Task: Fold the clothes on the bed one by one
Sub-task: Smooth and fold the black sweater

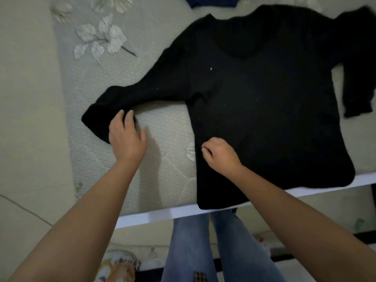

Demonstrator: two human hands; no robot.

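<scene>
A black long-sleeved sweater lies spread flat on the bed, neckline away from me and hem at the near edge. Its left sleeve stretches out to the left, ending in a cuff. My left hand grips that sleeve close to the cuff, fingers curled over the fabric. My right hand pinches the sweater's left side edge, fingers curled into the cloth. The right sleeve bends down at the far right.
The pale quilted bed cover carries a leaf print. A dark blue garment peeks in at the top edge. The bed's white front edge runs in front of my jeans-clad legs. A patterned bag sits on the floor.
</scene>
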